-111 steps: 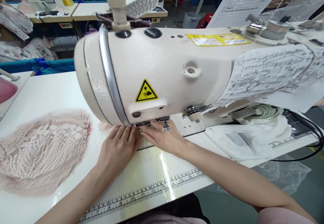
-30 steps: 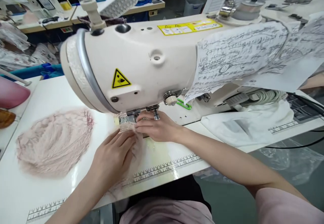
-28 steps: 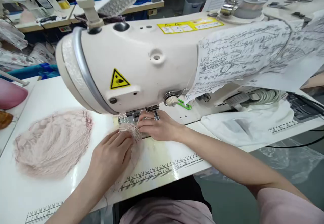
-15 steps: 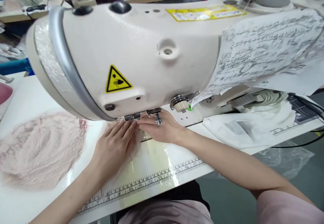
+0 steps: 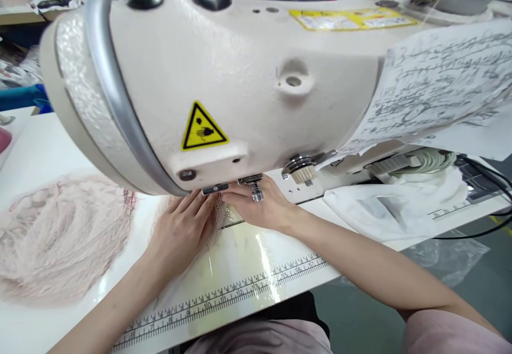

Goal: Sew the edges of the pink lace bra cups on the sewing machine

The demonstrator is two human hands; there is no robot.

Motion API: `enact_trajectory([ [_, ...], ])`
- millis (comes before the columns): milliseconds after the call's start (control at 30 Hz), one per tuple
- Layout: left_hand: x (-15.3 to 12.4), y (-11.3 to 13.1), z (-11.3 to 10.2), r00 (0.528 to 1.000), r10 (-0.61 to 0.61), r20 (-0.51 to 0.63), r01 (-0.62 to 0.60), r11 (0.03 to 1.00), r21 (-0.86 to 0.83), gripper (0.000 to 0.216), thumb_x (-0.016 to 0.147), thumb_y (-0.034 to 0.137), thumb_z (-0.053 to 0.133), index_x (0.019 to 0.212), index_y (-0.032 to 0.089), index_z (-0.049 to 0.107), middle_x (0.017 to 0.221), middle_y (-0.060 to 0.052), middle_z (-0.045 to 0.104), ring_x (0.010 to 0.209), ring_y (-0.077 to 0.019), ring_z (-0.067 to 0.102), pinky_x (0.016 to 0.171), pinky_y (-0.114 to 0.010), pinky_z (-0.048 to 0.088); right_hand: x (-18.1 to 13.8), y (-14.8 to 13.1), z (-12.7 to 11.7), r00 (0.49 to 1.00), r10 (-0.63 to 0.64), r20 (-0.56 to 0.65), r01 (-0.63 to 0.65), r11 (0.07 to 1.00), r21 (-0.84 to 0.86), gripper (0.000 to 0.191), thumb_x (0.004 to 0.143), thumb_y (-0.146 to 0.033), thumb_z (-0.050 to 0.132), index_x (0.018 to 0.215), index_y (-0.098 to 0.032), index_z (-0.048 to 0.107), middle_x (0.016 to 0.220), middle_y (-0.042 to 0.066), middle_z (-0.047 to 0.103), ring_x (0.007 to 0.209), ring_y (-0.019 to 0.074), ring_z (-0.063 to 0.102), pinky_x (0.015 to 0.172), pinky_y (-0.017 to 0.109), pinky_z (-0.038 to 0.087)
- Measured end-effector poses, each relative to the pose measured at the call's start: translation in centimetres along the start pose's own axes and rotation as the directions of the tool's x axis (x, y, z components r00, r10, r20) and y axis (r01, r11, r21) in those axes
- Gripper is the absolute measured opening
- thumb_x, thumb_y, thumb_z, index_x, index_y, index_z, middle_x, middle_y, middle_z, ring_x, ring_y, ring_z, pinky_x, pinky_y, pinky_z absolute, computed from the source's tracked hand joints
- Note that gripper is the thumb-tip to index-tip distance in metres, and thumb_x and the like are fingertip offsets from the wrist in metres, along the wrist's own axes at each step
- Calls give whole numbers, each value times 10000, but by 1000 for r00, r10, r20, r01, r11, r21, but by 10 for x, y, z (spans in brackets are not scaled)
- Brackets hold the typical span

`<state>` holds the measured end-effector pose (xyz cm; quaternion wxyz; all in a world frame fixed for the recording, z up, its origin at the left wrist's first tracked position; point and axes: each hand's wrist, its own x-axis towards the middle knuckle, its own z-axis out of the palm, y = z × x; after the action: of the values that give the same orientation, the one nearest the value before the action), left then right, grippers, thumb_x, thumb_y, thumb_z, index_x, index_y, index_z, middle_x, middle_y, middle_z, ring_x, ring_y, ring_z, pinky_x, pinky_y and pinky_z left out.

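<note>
A big cream sewing machine (image 5: 224, 82) fills the upper view, its head hiding the needle. My left hand (image 5: 182, 231) lies flat, fingers stretched, pressing a small pale pink lace piece (image 5: 214, 223) onto the white table (image 5: 240, 268) just under the machine head. My right hand (image 5: 260, 210) rests beside it, fingers together on the lace edge by the presser foot (image 5: 252, 183). The fingertips of both hands disappear under the machine head.
A heap of pink lace pieces (image 5: 60, 236) lies on the table to the left. White cloth (image 5: 388, 210) and a black cable (image 5: 484, 183) sit at the right under the machine arm. A printed ruler (image 5: 224, 300) runs along the table's front edge. Paper with scribbles (image 5: 436, 87) hangs from the arm.
My view has come closer and lower to the machine. Both hands have pushed the lace piece further in under the head; the left hand now lies flatter and nearer the foot.
</note>
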<state>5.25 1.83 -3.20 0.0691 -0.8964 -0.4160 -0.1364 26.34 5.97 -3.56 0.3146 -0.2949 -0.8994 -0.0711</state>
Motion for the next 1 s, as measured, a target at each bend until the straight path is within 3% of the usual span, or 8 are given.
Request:
enact_trajectory([
  [300, 2, 2, 1, 1000, -13, -5, 13, 1000, 19, 426, 973, 243, 373, 1341, 82, 515, 1301, -161, 610, 1103, -295, 630, 901, -448, 532, 1, -1, 1, 1000, 17, -3, -17, 1000, -7, 269, 872, -64, 466, 822, -217, 681, 875, -40, 737, 666, 111, 574, 595, 269, 372],
  [533, 1, 2, 2, 1000, -19, -18, 20, 1000, 18, 426, 972, 239, 372, 1350, 101, 513, 1292, -154, 618, 1119, -291, 626, 916, -451, 527, 1, -2, 3, 1000, 2, 5, -2, 1000, -12, 250, 844, -42, 481, 780, -201, 664, 767, -43, 712, 639, 116, 583, 579, 283, 377],
  [733, 3, 3, 1, 999, -19, -42, 20, 1000, 16, 413, 964, 230, 394, 1347, 140, 517, 1290, -135, 623, 1122, -277, 628, 920, -428, 523, 1, -1, 2, 1000, -1, -4, 1, 1000, 0, 257, 841, -35, 475, 796, -203, 663, 820, -43, 730, 654, 112, 600, 612, 282, 393],
  [1000, 4, 2, 0, 999, 17, -33, -14, 996, 88, 402, 955, 212, 400, 1293, 57, 552, 1270, -167, 629, 1091, -293, 635, 913, -443, 526, 2, -2, 1, 1000, -9, -8, 9, 1000, 3, 268, 862, -29, 458, 839, -181, 678, 869, -29, 738, 734, 129, 639, 635, 288, 418],
])
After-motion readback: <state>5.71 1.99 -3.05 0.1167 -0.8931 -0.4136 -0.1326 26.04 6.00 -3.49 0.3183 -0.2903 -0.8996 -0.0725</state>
